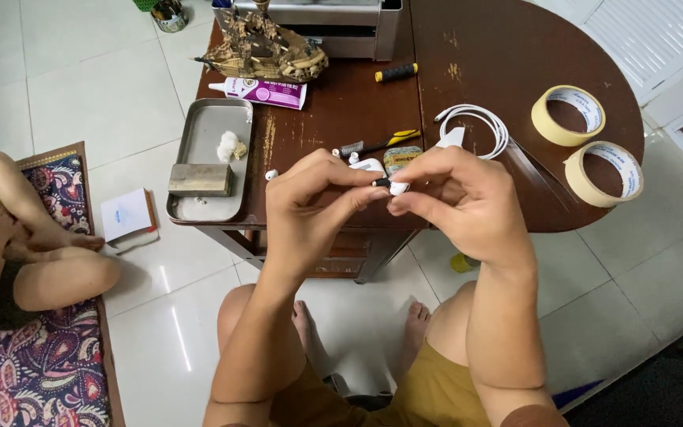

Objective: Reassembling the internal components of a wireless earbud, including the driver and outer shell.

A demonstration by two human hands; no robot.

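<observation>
Purple-and-white glue tube package (266, 92) lying flat at the counter's (476, 47) back left, white booklet with orange edge (126, 215) on the floor beside a patterned mat (49, 372)

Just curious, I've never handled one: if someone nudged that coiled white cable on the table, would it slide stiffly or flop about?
Probably floppy: the white cable lies in loose loops. It looks thin, so likely light, and the loops may spread when pushed.

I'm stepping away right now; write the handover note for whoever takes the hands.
Left hand: pinches one end of a small white earbud-like piece with a black tip.
Right hand: pinches its other end, above the table's near edge.
On the table: white cable, two tape rolls, small brush, metal tray with a block, glue tube, model ship.
Done: piece picked up.
Left: cannot tell; small white parts lie loose nearby.
</observation>
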